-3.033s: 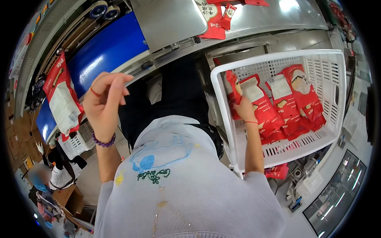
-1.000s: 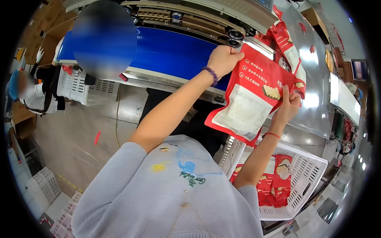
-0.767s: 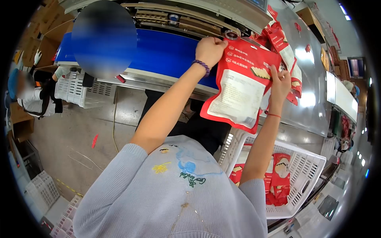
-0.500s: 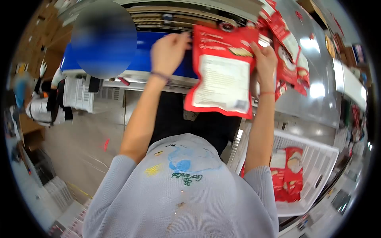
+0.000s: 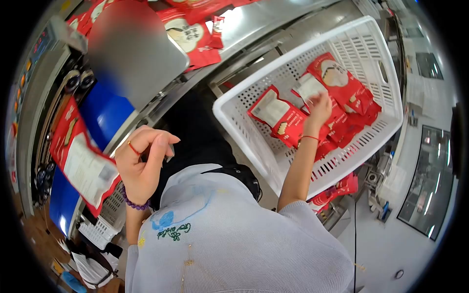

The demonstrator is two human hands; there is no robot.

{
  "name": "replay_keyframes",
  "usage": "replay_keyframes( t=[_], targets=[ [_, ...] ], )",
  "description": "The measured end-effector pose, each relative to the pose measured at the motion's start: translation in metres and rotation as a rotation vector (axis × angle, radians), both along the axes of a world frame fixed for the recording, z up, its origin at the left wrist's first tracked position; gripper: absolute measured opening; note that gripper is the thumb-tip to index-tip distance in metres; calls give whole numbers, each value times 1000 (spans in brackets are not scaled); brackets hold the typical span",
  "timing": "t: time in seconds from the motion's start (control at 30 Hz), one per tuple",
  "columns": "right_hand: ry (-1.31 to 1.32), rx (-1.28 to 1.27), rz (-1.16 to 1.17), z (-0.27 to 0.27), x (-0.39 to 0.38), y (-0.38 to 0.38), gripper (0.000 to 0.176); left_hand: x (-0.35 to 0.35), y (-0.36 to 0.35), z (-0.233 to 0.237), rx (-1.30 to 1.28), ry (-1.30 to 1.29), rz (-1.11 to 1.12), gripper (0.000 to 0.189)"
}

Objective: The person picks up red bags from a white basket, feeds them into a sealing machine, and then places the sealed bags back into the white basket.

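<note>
My left hand (image 5: 141, 166) is raised in front of my body, fingers curled in and thumb against them, with nothing visible in it. To its left, a red packaging bag (image 5: 88, 163) with a white printed panel stands against the blue conveyor belt (image 5: 62, 200). My right hand (image 5: 318, 113) reaches into a white perforated crate (image 5: 273, 73). Its bent fingers are on a red bag (image 5: 309, 87) with a white panel, lying among other red bags. Another red bag (image 5: 276, 115) lies left of that hand.
Several red bags (image 5: 195, 41) lie on the metal table (image 5: 249, 34) at the top. A belt-and-roller machine (image 5: 53, 107) stands on the left. More red bags (image 5: 337, 188) sit below the crate, and another person (image 5: 90, 266) is at lower left.
My view has turned right toward the crate. Both hands have left the red bag at the conveyor. My right hand has moved into the crate; my left hand has drawn back.
</note>
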State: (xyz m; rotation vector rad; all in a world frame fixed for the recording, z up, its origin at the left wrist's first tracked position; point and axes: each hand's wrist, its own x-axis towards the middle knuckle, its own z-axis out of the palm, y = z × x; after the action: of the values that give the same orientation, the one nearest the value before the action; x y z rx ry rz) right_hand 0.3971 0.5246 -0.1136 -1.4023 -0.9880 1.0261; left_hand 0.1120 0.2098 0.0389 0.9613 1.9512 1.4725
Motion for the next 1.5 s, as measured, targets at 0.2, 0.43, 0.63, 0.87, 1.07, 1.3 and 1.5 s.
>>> replay_keyframes(
  t=[0.2,0.43,0.63,0.87,1.07,1.3,1.5],
  targets=[
    [-1574,-405,-138,-101,175,16,98,10,14,-11,-122,-45,-79,15],
    [-1711,-196,-30,-66,145,-11,70,23,2,-11,-226,-57,-98,11],
    [-2416,-155,621,-129,221,14,58,59,-32,-13,34,42,-204,13],
    [-1214,666,601,-31,-5,-44,53,88,-33,-25,288,97,-104,25],
    [-676,749,1167,23,-134,-129,49,84,-109,112,1020,491,284,22],
    [-453,616,1468,50,-177,-174,45,99,-144,128,787,735,197,19],
    [-392,540,1507,63,-186,-173,42,69,-140,138,1010,713,367,16]
  ],
)
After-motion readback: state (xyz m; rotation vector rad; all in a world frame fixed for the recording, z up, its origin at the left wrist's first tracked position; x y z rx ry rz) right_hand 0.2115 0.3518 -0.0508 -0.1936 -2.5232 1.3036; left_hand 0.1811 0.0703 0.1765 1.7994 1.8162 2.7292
